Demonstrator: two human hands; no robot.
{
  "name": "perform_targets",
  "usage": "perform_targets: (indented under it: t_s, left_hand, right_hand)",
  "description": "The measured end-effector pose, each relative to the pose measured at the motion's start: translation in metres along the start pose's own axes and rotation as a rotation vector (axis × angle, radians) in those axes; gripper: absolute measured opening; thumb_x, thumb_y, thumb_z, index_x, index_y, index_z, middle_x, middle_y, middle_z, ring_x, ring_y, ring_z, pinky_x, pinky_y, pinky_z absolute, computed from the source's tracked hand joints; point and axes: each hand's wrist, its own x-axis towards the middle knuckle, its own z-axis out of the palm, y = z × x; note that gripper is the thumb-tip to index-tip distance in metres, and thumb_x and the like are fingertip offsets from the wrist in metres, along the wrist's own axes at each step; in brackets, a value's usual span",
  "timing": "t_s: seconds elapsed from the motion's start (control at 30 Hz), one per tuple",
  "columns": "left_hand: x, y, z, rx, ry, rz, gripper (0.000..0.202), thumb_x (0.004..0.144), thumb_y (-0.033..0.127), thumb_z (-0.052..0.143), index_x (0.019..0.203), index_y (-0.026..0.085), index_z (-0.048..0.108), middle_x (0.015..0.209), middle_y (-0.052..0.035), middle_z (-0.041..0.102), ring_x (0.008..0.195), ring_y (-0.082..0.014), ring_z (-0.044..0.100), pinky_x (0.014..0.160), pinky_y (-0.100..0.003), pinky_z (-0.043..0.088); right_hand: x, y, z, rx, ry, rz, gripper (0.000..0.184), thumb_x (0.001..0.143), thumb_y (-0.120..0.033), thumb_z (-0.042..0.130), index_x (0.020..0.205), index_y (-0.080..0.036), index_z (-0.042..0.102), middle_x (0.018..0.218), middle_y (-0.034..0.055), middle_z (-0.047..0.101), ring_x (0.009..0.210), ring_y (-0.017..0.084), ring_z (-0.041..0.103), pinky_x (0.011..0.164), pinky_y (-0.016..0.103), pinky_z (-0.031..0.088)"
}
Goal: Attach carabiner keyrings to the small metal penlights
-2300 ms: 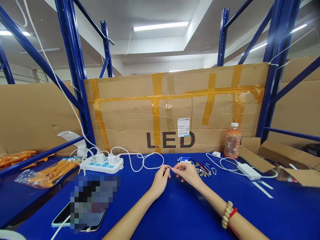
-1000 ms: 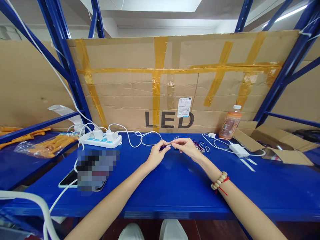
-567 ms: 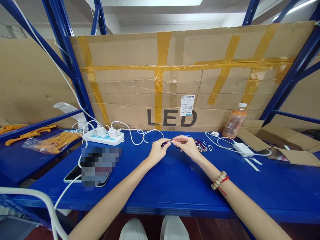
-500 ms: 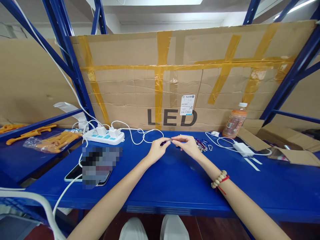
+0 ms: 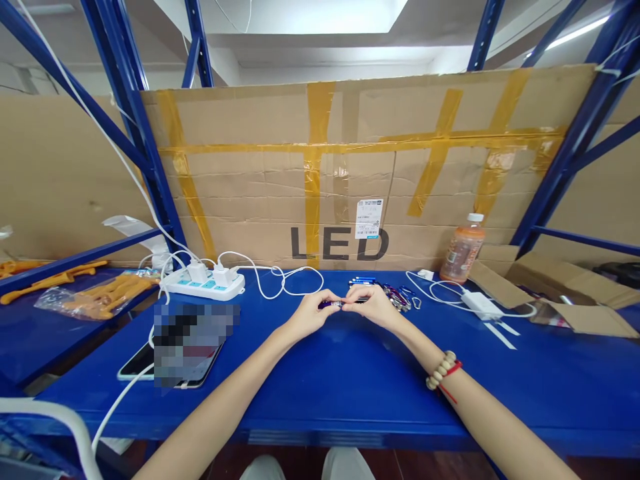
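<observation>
My left hand (image 5: 309, 315) and my right hand (image 5: 373, 305) meet over the middle of the blue table (image 5: 350, 387). Between their fingertips they pinch a small purple cylinder with a silver end (image 5: 333, 304), held level. Both hands are closed around it, the left on the purple body, the right on the silver end. Just behind the right hand lies a small pile of similar blue and purple cylinders with metal clips (image 5: 387, 291). A beaded bracelet (image 5: 443, 370) sits on my right wrist.
A white power strip (image 5: 205, 284) with plugged chargers and white cables stands back left. A phone (image 5: 165, 357) lies front left. An orange drink bottle (image 5: 463, 249), a white adapter (image 5: 476, 304) and an open cardboard box (image 5: 560, 293) are on the right. A taped cardboard wall (image 5: 350, 180) closes the back.
The view has shifted slightly. My hands have stayed together on the small purple cylinder, moving a little lower and nearer to me.
</observation>
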Motion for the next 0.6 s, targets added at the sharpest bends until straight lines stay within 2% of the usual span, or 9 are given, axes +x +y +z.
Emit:
perform_targets:
  t_s: [0.1, 0.23, 0.4, 0.6]
  left_hand:
    - [-0.001, -0.001, 0.001, 0.037, 0.054, 0.018, 0.010, 0.077, 0.022, 0.050, 0.080, 0.015, 0.057, 0.085, -0.0034, 0.063, 0.078, -0.0149, 0.057, 0.067, -0.023, 0.043]
    - [-0.002, -0.004, 0.000, 0.181, 0.125, 0.137, 0.008, 0.079, 0.022, 0.049, 0.080, 0.018, 0.056, 0.085, -0.0027, 0.062, 0.081, -0.0152, 0.056, 0.072, -0.025, 0.043]
    - [-0.002, -0.002, -0.001, 0.275, 0.183, 0.228, 0.010, 0.080, 0.020, 0.047, 0.077, 0.018, 0.056, 0.082, -0.0032, 0.062, 0.082, -0.0155, 0.056, 0.073, -0.027, 0.043]
    - [-0.001, -0.001, -0.001, 0.197, 0.173, 0.168, 0.014, 0.080, 0.023, 0.049, 0.090, 0.020, 0.058, 0.089, -0.0027, 0.063, 0.082, -0.0147, 0.058, 0.072, -0.025, 0.045]
  right_hand:
    - [-0.001, -0.005, 0.004, 0.027, 0.033, 0.167, 0.026, 0.055, -0.040, 0.070, 0.056, -0.014, 0.064, 0.058, 0.0012, 0.056, 0.051, 0.009, 0.049, 0.045, 0.022, 0.039]
    - [-0.004, -0.014, 0.007, 0.066, 0.016, 0.399, 0.033, 0.057, -0.045, 0.067, 0.065, -0.013, 0.064, 0.051, -0.0009, 0.052, 0.047, 0.008, 0.045, 0.036, 0.017, 0.031]
    - [-0.005, -0.014, 0.007, 0.138, 0.018, 0.446, 0.036, 0.058, -0.046, 0.066, 0.071, -0.013, 0.065, 0.057, -0.0005, 0.054, 0.052, 0.007, 0.046, 0.038, 0.014, 0.031]
    - [-0.002, -0.011, 0.006, 0.176, 0.022, 0.487, 0.038, 0.057, -0.048, 0.067, 0.075, -0.015, 0.066, 0.060, -0.0008, 0.054, 0.053, 0.006, 0.045, 0.039, 0.014, 0.031]
